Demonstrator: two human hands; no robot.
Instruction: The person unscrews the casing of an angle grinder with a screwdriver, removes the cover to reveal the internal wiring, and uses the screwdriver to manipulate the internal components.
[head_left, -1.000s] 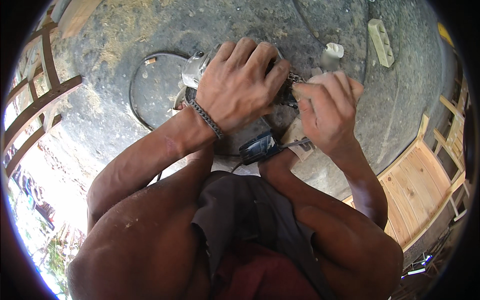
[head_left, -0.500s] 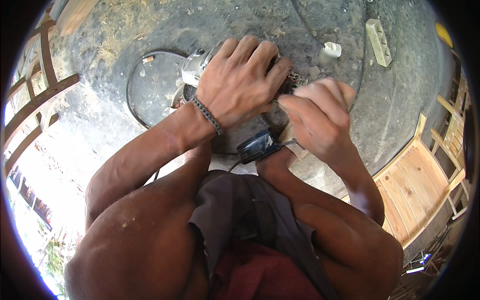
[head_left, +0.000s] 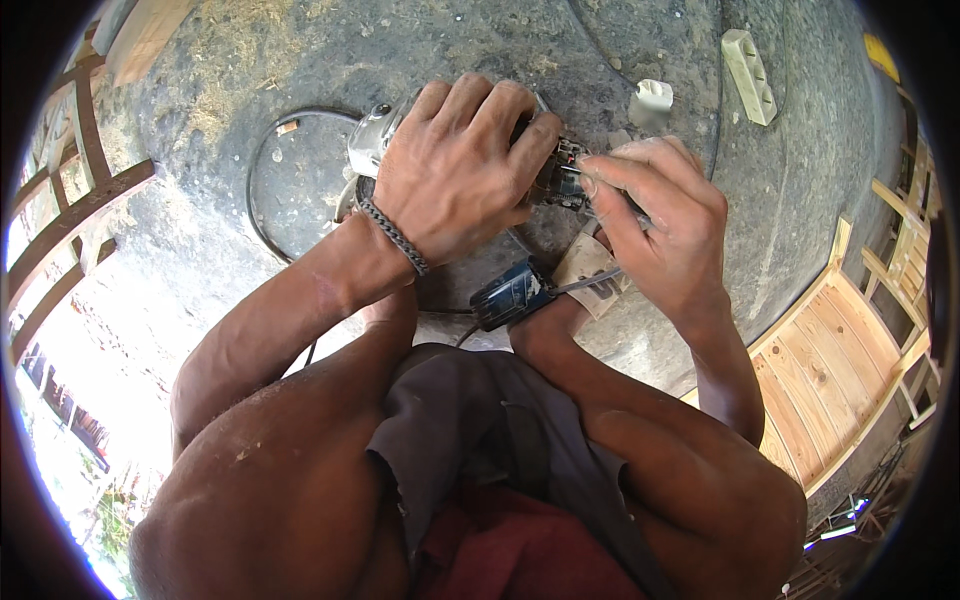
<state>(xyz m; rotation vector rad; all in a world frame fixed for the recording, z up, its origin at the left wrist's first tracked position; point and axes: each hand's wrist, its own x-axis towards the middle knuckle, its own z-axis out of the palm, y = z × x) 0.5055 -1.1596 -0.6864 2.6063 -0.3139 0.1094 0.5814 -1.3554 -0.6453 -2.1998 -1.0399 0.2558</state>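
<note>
My left hand point(head_left: 450, 175) is wrapped over the body of what looks like an angle grinder, its silver gear head point(head_left: 370, 145) showing to the left of my fingers. The grinder's right end lies open, baring dark inner parts and small wires point(head_left: 566, 172). At that end, my right hand point(head_left: 668, 215) pinches with thumb and forefinger; something thin and small may be between the tips, too fine to name. A dark blue housing piece point(head_left: 512, 294) with a cord through it rests by my right foot, below the grinder.
A black cord point(head_left: 252, 185) loops on the grey floor at left. Farther off lie a white power strip point(head_left: 750, 78) and a small white object point(head_left: 655, 95). A pale flat piece point(head_left: 592, 268) sits near my foot. Wooden frames point(head_left: 85, 205) stand left, a slatted wooden panel point(head_left: 825, 370) right.
My right hand has turned, its thumb and forefinger now showing at the grinder's open end. My left hand and the grinder sit slightly farther left in view.
</note>
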